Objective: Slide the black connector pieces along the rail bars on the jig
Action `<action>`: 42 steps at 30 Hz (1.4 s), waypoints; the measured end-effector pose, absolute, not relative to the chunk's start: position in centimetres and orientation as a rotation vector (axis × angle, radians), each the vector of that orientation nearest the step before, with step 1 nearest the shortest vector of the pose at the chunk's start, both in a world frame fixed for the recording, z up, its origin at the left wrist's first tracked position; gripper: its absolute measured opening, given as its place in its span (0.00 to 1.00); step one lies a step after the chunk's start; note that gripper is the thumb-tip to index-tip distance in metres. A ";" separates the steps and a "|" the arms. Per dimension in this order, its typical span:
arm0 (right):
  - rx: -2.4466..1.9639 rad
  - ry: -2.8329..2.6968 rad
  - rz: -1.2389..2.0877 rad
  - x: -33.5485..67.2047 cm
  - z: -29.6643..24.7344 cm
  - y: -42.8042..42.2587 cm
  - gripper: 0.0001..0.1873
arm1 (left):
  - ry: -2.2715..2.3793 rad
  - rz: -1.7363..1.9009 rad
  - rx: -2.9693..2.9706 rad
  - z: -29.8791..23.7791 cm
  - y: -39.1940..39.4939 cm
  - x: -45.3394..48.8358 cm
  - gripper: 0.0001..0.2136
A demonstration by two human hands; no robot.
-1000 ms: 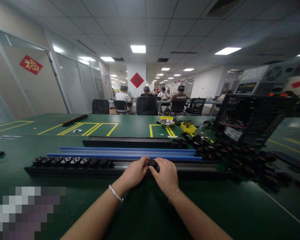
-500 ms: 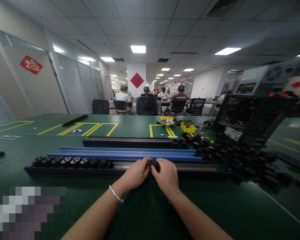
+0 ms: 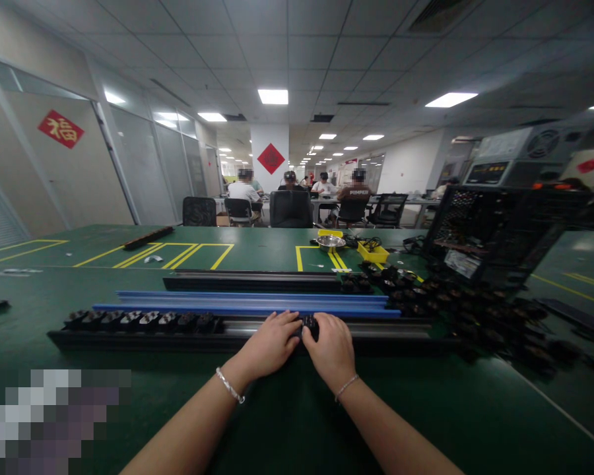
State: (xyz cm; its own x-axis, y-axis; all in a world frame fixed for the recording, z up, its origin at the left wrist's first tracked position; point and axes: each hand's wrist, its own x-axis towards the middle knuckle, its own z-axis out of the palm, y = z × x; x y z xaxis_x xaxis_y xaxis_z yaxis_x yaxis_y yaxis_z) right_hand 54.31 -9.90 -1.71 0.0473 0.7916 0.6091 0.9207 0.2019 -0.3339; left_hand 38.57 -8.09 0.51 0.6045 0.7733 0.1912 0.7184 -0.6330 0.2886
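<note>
A long black rail (image 3: 143, 341) lies crosswise on the green table in front of me. On its left part sits a row of several small socket modules (image 3: 149, 319), some black and some with pale tops. My right hand (image 3: 330, 343) is closed round another small black socket module (image 3: 309, 323) at the rail's middle; its fingers partly cover it. Whether the module is seated in the rail I cannot tell. Just left of it, my left hand (image 3: 273, 340) lies over the rail with its fingers stretched out, the tips close to the module.
Behind the rail lie a blue channel (image 3: 252, 305) and a second black rail (image 3: 252, 284). A heap of black modules (image 3: 426, 297) covers the right side, beside a computer case (image 3: 475, 231). A metal bowl (image 3: 330, 243) and yellow bin (image 3: 373, 253) stand farther back.
My left hand has let go of the module, its fingers now straightened over the rail. The right hand and the module have shifted slightly to the right.
</note>
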 end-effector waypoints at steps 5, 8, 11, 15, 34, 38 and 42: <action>-1.633 -1.740 -0.227 54.4 -1.7 -9.8 0.12 | 1.254 0.428 2.686 0.8 -8.3 38.7 0.20; -1.634 -1.729 -0.234 54.6 -1.7 -9.8 0.13 | 1.256 0.417 2.706 1.0 -8.6 38.8 0.20; -1.640 -1.710 -0.261 54.9 -1.8 -9.8 0.12 | 1.255 0.424 2.712 1.1 -8.7 38.8 0.20; -1.662 -1.692 -0.281 55.3 -1.8 -9.9 0.11 | 1.259 0.454 2.702 0.8 -8.6 38.8 0.20; -1.681 -1.690 -0.287 56.5 -1.8 -9.9 0.11 | 1.333 0.544 2.708 0.4 -8.6 38.8 0.21; -1.688 -1.681 -0.285 56.7 -1.7 -9.9 0.10 | 1.329 0.564 2.731 0.3 -8.6 38.8 0.22; -1.704 -1.681 -0.275 56.9 -1.5 -10.0 0.10 | 1.335 0.577 2.749 0.2 -8.7 38.9 0.22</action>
State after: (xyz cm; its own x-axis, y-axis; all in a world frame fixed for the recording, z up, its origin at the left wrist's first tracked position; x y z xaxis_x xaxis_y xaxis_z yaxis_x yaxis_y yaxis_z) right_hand 56.88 -10.01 -1.55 0.1283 0.7844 0.6068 0.9367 0.1051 -0.3339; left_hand 38.88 -8.68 0.21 0.5628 0.7646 0.3141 0.7528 -0.6311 0.1872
